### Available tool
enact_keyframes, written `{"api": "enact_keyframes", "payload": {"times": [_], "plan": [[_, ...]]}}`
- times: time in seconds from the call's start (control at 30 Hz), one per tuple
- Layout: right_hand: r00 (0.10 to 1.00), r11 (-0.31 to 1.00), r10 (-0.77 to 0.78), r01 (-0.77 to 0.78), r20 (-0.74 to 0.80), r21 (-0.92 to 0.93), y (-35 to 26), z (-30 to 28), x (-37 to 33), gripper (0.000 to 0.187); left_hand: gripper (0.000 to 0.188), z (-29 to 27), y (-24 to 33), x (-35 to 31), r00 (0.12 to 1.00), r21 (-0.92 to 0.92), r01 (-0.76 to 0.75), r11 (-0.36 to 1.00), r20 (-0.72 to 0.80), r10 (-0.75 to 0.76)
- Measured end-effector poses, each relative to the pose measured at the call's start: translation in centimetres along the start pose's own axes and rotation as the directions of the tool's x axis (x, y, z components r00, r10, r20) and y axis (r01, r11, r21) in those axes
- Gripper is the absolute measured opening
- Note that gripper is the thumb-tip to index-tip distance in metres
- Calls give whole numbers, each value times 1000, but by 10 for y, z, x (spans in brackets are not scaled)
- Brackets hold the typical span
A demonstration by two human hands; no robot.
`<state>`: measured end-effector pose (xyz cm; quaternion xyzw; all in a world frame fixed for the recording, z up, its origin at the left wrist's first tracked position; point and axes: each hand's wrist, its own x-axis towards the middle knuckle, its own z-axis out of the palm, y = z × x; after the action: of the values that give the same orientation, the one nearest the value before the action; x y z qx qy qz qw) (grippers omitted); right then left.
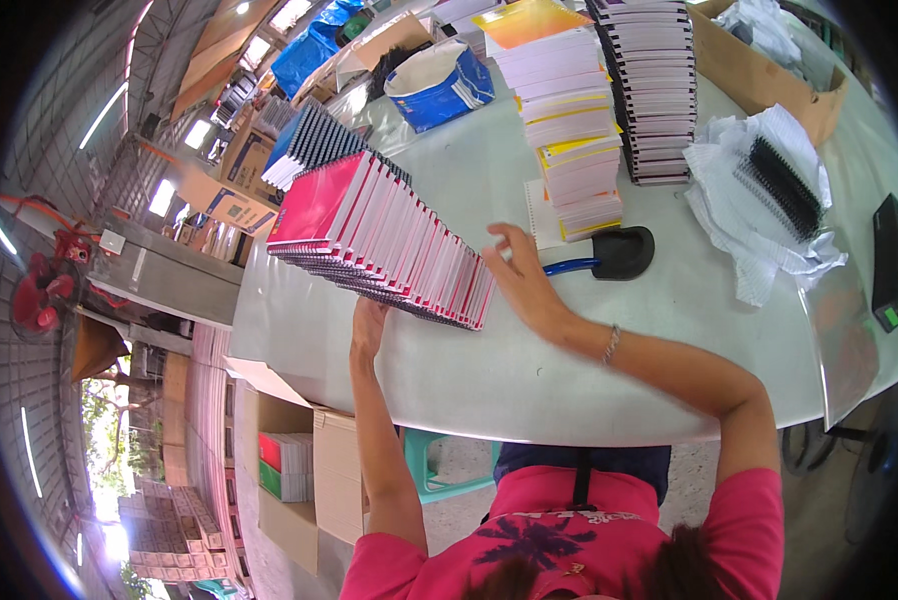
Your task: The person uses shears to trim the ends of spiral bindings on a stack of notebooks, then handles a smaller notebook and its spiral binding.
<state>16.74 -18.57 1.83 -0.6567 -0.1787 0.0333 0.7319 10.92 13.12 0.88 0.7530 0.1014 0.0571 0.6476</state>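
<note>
A tall stack of spiral-bound notebooks with red covers (319, 205) stands on the pale table, its page edges facing right. My left hand (371, 318) touches the near side of this stack; its fingers are hidden beyond the notebooks. Beside the right end of the same stack, my right hand (517, 272) has its fingers apart and holds nothing. A tool with a blue handle and a rounded black end (624, 253) lies just past the right hand. Loose white sheets with yellow dividers (574, 150) form a long pile farther back.
Black-spiral notebooks (659, 100) are stacked behind the sheets. At right, white cloth (759, 220) carries a bundle of black binding coils (781, 187), near a cardboard box (769, 85). A blue container (439, 85) stands at the back. Left of me, an open carton (339, 470) holds notebooks.
</note>
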Motion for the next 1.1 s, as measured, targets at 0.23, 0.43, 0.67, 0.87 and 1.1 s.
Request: {"api": "enact_keyframes", "payload": {"times": [0.23,0.43,0.67,0.87,1.1], "plan": [[897,879,409,-437,169,192,16,46,-78,66,59,-39,-38,49,986,272,-34,962,163,-12],[961,962,271,-272,-54,-17,42,44,-49,63,66,8,-22,55,981,-43,151,988,127,-145],[970,940,-229,199,81,277,-81,-21,37,34,70,45,8,-10,1000,-146,-12,989,-24,9],[912,884,-352,251,210,395,-126,-8,70,45,77,74,-7,-44,976,-480,-134,867,-217,31],[893,890,-327,182,309,417,-128,-3,77,38,74,124,-2,-21,825,-507,-352,786,-565,5]]}}
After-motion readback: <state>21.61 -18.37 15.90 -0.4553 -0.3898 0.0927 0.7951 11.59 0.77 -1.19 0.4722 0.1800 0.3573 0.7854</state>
